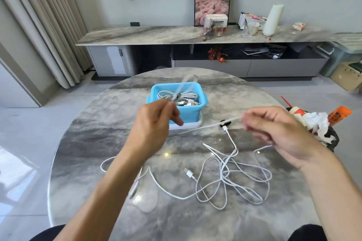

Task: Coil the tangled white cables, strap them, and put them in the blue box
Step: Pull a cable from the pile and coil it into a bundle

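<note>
A tangle of white cables [227, 178] lies on the round marble table in front of me, with a USB plug [188, 172] lying loose. My left hand [154, 123] pinches one cable, whose blurred end whips up over the blue box [194, 114]. My right hand [278, 123] grips the same cable further along, stretched taut between the hands. The blue box stands on a white lid at the table's middle and holds a coiled, strapped white cable [176, 96]. A black strap [225, 123] lies on the table beside the box.
A bag of crumpled white paper, a cup and an orange packet [339, 114] sit at the table's right edge [305, 115]. Behind the table runs a long marble sideboard [156, 34] with a picture, boxes and a white roll. Curtains hang at the left.
</note>
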`<move>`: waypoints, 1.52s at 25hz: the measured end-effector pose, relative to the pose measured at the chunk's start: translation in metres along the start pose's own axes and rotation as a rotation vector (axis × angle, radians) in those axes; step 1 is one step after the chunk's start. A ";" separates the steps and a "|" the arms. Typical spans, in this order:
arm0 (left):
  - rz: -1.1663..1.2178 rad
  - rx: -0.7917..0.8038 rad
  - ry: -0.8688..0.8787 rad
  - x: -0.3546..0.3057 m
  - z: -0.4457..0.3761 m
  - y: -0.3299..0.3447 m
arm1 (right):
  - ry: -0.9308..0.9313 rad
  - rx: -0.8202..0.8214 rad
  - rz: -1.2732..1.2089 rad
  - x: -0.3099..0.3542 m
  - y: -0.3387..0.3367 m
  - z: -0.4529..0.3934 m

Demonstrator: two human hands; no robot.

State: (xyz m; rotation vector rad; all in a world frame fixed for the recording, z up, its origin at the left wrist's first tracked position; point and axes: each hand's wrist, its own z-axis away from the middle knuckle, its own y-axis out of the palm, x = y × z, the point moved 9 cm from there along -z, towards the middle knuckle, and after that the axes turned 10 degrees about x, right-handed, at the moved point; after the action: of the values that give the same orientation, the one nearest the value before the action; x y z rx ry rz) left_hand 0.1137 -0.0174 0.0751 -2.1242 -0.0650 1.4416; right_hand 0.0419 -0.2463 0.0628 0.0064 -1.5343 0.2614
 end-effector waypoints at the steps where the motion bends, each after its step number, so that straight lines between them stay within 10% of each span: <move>1: -0.096 0.119 0.069 -0.009 0.002 0.018 | -0.062 -0.054 -0.168 0.007 -0.007 0.003; 6: 0.054 0.500 0.158 -0.031 0.021 0.087 | -0.198 -0.142 -0.721 0.011 -0.001 -0.002; 10: 0.513 0.260 -0.082 -0.014 0.020 0.082 | -0.280 -0.082 -1.172 0.004 0.048 -0.021; 15: 0.479 0.055 -0.155 0.004 0.022 0.078 | -0.282 -0.121 -1.211 -0.008 0.076 -0.032; 25: 0.889 0.199 -0.433 0.009 0.030 0.106 | -0.208 -0.274 -0.348 -0.010 0.049 -0.024; 31: 0.680 0.299 -0.307 -0.003 0.032 0.102 | -0.246 -0.539 0.060 0.002 0.039 -0.006; 38: 0.545 0.433 -0.112 -0.016 0.033 0.114 | -0.056 -0.096 -0.907 -0.017 0.072 -0.028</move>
State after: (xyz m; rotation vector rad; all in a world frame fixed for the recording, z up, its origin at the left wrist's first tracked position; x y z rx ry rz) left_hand 0.0484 -0.1045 0.0257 -1.7660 0.7677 1.6804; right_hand 0.0572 -0.1746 0.0336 0.6211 -1.4512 -0.5368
